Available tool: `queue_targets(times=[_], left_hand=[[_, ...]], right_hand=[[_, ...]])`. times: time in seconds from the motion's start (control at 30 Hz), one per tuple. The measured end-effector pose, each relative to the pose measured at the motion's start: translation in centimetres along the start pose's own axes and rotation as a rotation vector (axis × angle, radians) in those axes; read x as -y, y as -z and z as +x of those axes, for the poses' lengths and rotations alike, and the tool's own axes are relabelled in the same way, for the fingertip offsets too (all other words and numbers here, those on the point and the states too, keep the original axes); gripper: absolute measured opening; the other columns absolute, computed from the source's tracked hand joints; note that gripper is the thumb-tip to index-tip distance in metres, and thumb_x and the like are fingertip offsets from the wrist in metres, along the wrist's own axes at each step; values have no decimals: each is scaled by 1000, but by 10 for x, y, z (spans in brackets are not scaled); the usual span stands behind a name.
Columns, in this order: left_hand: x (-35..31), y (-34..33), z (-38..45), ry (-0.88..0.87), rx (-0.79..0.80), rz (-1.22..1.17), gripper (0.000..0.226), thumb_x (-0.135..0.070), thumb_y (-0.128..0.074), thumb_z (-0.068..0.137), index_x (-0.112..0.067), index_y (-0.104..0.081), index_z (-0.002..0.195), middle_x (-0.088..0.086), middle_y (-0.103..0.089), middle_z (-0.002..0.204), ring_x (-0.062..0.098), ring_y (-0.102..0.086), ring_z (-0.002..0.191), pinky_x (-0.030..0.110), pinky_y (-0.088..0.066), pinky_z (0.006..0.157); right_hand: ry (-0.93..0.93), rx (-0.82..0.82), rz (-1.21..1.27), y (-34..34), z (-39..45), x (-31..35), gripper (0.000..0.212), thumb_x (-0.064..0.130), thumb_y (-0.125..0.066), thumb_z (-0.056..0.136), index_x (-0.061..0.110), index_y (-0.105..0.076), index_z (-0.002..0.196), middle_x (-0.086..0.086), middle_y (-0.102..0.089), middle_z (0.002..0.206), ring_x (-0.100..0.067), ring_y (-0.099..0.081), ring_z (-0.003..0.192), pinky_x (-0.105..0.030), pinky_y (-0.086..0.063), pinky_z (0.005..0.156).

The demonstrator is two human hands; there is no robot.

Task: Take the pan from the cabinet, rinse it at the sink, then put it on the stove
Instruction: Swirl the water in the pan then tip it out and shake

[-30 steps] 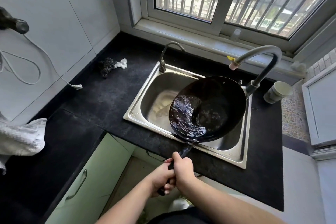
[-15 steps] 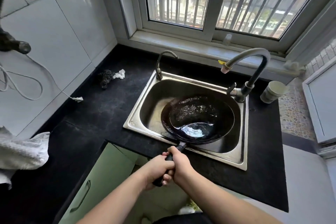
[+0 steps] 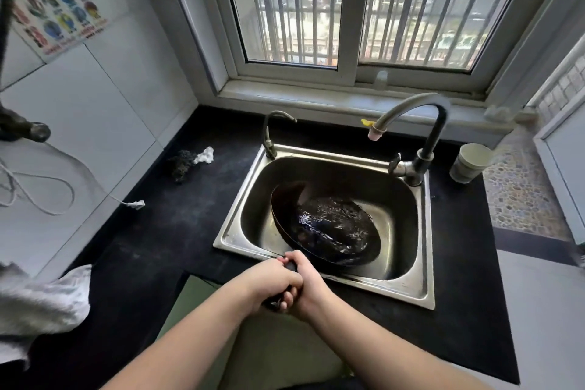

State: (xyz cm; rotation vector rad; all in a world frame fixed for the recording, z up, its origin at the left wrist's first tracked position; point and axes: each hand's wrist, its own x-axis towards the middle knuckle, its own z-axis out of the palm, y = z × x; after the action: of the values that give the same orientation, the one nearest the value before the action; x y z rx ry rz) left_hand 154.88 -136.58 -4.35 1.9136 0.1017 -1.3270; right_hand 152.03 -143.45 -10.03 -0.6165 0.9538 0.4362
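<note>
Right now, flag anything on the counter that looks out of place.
A loose white cable trails off the wall, its plug lying unplugged on the black counter. A dark scrubber sits near the sink.

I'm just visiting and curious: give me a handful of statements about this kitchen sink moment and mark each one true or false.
1. Both the left hand and the right hand grip the handle of the pan. True.
2. The pan sits on a stove. False: it is tilted inside the steel sink, with water in it.
3. A pale cup stands on the counter right of the tall faucet. True.
4. Water streams from the tall faucet. False: no stream shows at its spout.
5. A dark scouring pad lies inside the sink. False: it lies on the black counter, left of the sink.
</note>
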Motion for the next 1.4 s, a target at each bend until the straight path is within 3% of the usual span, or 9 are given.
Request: queue_targets(times=[0.23, 0.3, 0.4, 0.6, 0.73, 0.9, 1.13, 1.3, 1.4], left_hand=[[-6, -6, -4, -78, -118, 268, 12, 1, -42, 80, -11, -45, 79, 4, -47, 52, 6, -40, 28, 15, -35, 31], [-6, -6, -5, -85, -139, 334, 12, 0, -43, 80, -7, -48, 88, 5, -49, 53, 9, -42, 30, 17, -38, 31], [-6, -5, -10, -96, -176, 460, 7, -5, -44, 79, -9, -48, 75, 5, -53, 53, 15, -46, 34, 20, -41, 34], [4, -3, -18, -116, -266, 644, 38, -11, -45, 83, -6, -51, 120, 5, -58, 55, 15, -50, 32, 24, -46, 35], [13, 1, -22, -141, -330, 742, 36, -15, -46, 83, -8, -51, 119, 6, -60, 67, 17, -57, 41, 24, -49, 39], [35, 13, -18, -207, -420, 863, 36, -27, -50, 87, -15, -51, 121, 8, -63, 112, 28, -64, 100, 35, -54, 76], [50, 20, -18, -320, -514, 970, 26, -25, -48, 90, -15, -49, 114, 11, -66, 109, 33, -63, 103, 38, -49, 77], [58, 10, -18, -345, -552, 862, 34, -27, -51, 90, -18, -48, 122, 10, -67, 112, 32, -62, 106, 38, -49, 80], [63, 1, -20, -345, -556, 738, 32, -30, -53, 88, -18, -51, 118, 9, -68, 110, 31, -63, 104, 36, -49, 77]], right_hand=[[-28, 121, 45, 1, 2, -1, 47, 46, -46, 79, 15, -48, 44, 0, -34, 38, -18, -33, 28, -12, -33, 37], [-12, 183, 77, 1, 3, -2, 40, 44, -51, 71, 16, -52, 43, 2, -39, 42, -18, -37, 39, -18, -33, 43], [46, 254, 145, -1, 4, -3, 27, 41, -57, 64, 20, -56, 45, 5, -49, 49, -18, -43, 52, -29, -28, 56], [43, 353, 340, -2, -4, -5, 38, 27, -51, 82, 15, -50, 46, 7, -51, 55, -13, -55, 53, -27, -42, 67], [82, 282, 317, -10, -5, -10, 33, 22, -54, 85, 16, -45, 54, 1, -53, 63, -17, -63, 57, -31, -48, 72], [53, 45, 115, -26, -1, 1, 30, 18, -51, 97, 8, -50, 69, -6, -53, 67, -20, -58, 64, -31, -48, 61], [160, -173, 130, -45, -4, 2, 36, 12, -57, 92, 12, -42, 59, -3, -41, 52, -15, -39, 45, -27, -37, 47], [260, -170, 187, -42, -7, -2, 37, 14, -61, 91, 15, -40, 60, 2, -34, 51, -5, -30, 27, -16, -29, 31], [296, -201, 79, -39, -8, -9, 38, 19, -62, 90, 15, -41, 59, 3, -34, 43, -6, -29, 25, -19, -28, 33]])
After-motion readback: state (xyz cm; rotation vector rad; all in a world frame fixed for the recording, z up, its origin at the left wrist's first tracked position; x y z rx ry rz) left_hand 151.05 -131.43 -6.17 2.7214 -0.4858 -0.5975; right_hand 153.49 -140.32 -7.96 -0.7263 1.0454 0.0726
